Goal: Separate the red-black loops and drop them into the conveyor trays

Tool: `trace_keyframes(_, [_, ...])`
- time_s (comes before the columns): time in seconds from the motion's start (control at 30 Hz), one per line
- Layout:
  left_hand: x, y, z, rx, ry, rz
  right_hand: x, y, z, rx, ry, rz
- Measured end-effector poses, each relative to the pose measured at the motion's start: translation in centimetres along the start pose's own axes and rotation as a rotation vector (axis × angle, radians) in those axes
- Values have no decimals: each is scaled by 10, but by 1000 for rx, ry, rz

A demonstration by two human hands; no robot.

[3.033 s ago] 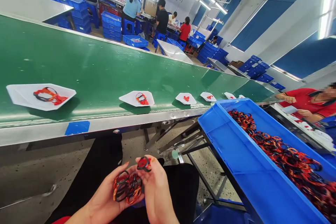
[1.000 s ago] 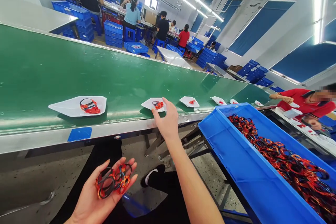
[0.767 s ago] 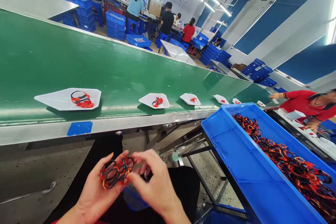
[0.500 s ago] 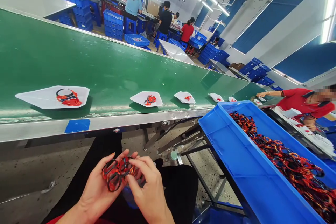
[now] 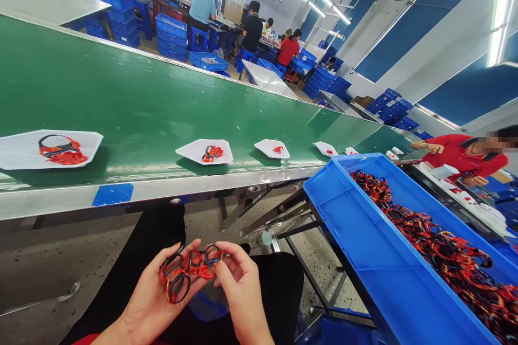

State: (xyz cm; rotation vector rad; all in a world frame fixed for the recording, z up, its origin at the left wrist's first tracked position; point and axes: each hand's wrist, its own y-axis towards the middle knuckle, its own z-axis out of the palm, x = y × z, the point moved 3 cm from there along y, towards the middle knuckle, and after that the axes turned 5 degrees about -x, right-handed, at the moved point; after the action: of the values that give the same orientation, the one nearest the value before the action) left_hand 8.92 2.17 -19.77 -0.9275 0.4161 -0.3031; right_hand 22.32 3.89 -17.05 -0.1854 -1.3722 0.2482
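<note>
Several red, orange and black ring-shaped pieces (image 5: 178,280) lie in my left hand (image 5: 148,294), which is cupped palm up above my lap. Its fingers curl partly behind them. My right hand (image 5: 245,285) pinches one ring-shaped piece (image 5: 212,254) with a dark loop between thumb and fingers, at the right side of the bunch. The two hands are close together, with the pieces between them. Whether the pinched piece is linked to the others I cannot tell.
A green conveyor belt (image 5: 133,102) crosses ahead, carrying white trays (image 5: 190,151) with red and black pieces. To the right, a blue bin (image 5: 356,232) holds many similar ring-shaped pieces (image 5: 429,237). A co-worker in a red shirt (image 5: 449,153) sits beyond it.
The white trays have shifted left along the belt. My right hand has moved slightly right, drawing one ring-shaped piece away from the bunch in my left palm. The co-worker's arm has pulled back.
</note>
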Motion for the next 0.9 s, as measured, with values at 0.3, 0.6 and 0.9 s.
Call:
trace_keyframes(0.3, [-3,1,1,12,-80,16,-12,5,-5,-10,802,566])
trace_keyframes(0.6, [-14,-3,4,77,-144,52,80,67,-19,-133,-22,-149])
trace_keyframes(0.9, [-25,-10,7,157,-178,106,172,175,-5,-358,-794,-632])
